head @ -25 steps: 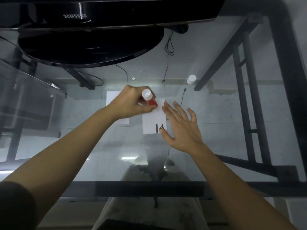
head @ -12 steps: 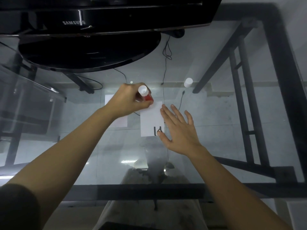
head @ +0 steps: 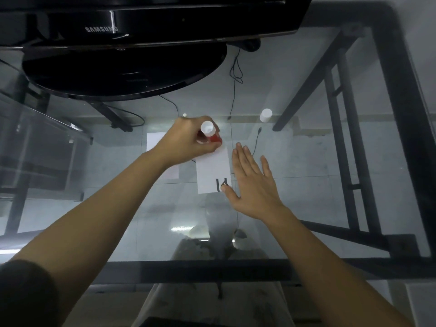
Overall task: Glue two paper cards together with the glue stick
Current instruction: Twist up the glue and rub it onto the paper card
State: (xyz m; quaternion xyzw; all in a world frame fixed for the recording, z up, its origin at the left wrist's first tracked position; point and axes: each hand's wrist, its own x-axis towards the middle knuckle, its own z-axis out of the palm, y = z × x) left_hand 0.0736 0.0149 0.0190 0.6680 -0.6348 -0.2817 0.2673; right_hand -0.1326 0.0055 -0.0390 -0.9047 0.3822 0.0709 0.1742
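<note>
A white paper card [head: 212, 173] with black marks near its front edge lies on the glass table. My left hand [head: 188, 142] grips a red glue stick [head: 210, 134] with a white end, tip down at the card's far edge. My right hand [head: 252, 182] lies flat, fingers spread, along the card's right side, thumb on its front right corner. A second white card [head: 154, 140] lies to the left, mostly hidden under my left hand and forearm.
A white cap [head: 266, 115] stands on the glass at the back right. A black monitor with a round base [head: 122, 67] fills the back left. Cables hang beyond the card. The table's black frame [head: 401, 114] runs along the right and front edges.
My left hand has slid the glue stick from the card's middle toward its far edge. My right hand stays flat beside the card.
</note>
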